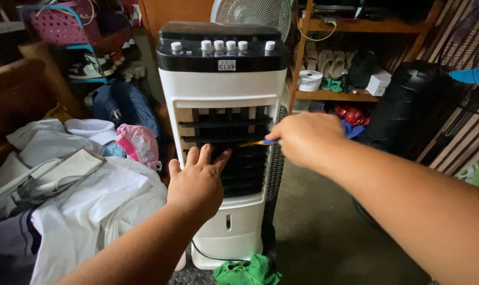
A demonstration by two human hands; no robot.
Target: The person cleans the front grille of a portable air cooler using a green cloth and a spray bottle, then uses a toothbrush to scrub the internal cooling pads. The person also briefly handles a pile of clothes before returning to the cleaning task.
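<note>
White plastic housing and a black control top mark the tall upright air cooler [223, 95] at centre, seen from the head camera. I have my left hand [197, 182] flat on the cooler's near-left front, fingers spread across the black horizontal louvres [223, 132] and pinching nothing. My right hand [305, 138] is closed around a thin tool with a blue and yellow handle [258, 142], its tip pointing left into the louvres at mid-height. I judge the step in hand to be work on the vent slats, the cooler being steadied meanwhile. The next move calls for a firm brace and a small, level advance of the tip between slats. White clothes [81, 200] lie heaped at near left; a green rag [247, 272] lies at the cooler's base.
</note>
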